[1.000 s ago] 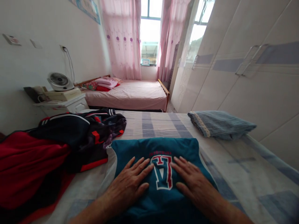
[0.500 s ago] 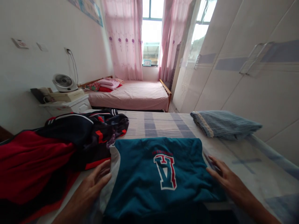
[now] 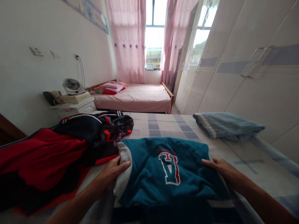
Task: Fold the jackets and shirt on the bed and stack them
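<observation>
A folded teal sweatshirt [image 3: 149, 171] with a letter print and pale side parts lies on the bed in front of me, the print upside down. My left hand [image 3: 115, 169] grips its left edge, thumb on top of the pale fabric and fingers underneath. At the opposite edge, my right hand [image 3: 219, 168] pinches the cloth the same way, its fingers hidden below. The near part of the garment is dark and blurred. Beside my left hand lies a heap of red and navy clothes [image 3: 67, 143].
A folded blue-grey cloth [image 3: 229, 126] rests on the checked bedsheet [image 3: 163, 123] at right. Beyond are a pink bed [image 3: 137, 96] and a nightstand [image 3: 79, 107] carrying a small fan [image 3: 73, 85]. White wardrobes [image 3: 252, 90] line the right side.
Both hands have moved from beside the sweatshirt onto its edges and closed on it. The near edge of the sweatshirt looks lifted, and the view has shifted slightly left.
</observation>
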A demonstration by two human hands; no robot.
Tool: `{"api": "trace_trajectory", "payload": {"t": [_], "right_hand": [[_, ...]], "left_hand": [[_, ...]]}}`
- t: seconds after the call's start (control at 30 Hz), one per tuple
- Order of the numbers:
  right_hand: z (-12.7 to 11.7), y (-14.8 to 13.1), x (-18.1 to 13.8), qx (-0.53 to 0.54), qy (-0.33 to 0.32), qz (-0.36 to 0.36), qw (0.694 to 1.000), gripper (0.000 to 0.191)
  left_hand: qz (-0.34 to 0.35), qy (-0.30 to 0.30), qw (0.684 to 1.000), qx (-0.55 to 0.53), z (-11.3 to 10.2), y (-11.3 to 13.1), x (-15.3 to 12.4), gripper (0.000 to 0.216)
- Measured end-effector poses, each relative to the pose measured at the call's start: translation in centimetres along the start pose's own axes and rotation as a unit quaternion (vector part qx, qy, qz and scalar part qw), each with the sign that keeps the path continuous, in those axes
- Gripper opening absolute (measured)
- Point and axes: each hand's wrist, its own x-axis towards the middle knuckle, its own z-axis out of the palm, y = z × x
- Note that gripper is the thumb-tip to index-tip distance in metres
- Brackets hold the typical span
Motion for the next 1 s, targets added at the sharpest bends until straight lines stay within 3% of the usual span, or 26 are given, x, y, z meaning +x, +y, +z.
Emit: {"api": "trace_trajectory", "payload": {"t": [0.07,0.3,0.43,0.5,0.57,0.63,0.7,0.83,0.93,1.0], "right_hand": [[0.7,-1.1,-0.3,0.018,-0.006,-0.031,0.999,0.038],[2.0,-7.9,-0.8,-0.042,0.107,-0.191,0.975,0.05],[0.9,-9.2,1.7,-0.109,0.141,-0.232,0.956,0.046],[0.1,-8.7,3.4,-0.214,0.203,-0.239,0.925,0.045],[-0.3,-8.1,4.9,-0.34,0.272,-0.242,0.867,0.05],[0.2,-7.9,5.8,-0.423,0.298,-0.263,0.814,0.054],[1.9,-8.3,6.1,-0.458,0.278,-0.321,0.781,0.055],[7.5,-10.4,6.6,-0.477,0.253,-0.412,0.734,0.055],[11.4,-10.7,8.6,-0.492,0.253,-0.432,0.712,0.057],[13.1,-10.0,10.7,-0.522,0.229,-0.399,0.718,0.06]], "left_hand": [[0.033,0.007,0.998,-0.045,0.2,0.6,0.2,0.05],[0.152,-0.003,0.982,-0.111,0.9,5.8,1.6,0.065],[0.161,0.04,0.981,-0.101,0.4,5.8,4.4,0.063],[0.114,0.078,0.99,-0.029,-0.3,4.3,6.3,0.055],[0.064,0.115,0.99,0.048,-1.2,2.8,7.9,0.046],[0.041,0.137,0.986,0.089,-1.8,1.8,8.9,0.04],[0.041,0.143,0.983,0.106,-2.2,1.5,9.2,0.04],[0.032,0.119,0.985,0.121,-2.0,1.7,8.8,0.042],[-0.016,0.059,0.997,0.043,-1.5,1.6,8.3,0.036],[-0.023,0.047,0.999,-0.01,-1.1,1.7,8.0,0.027]]}}
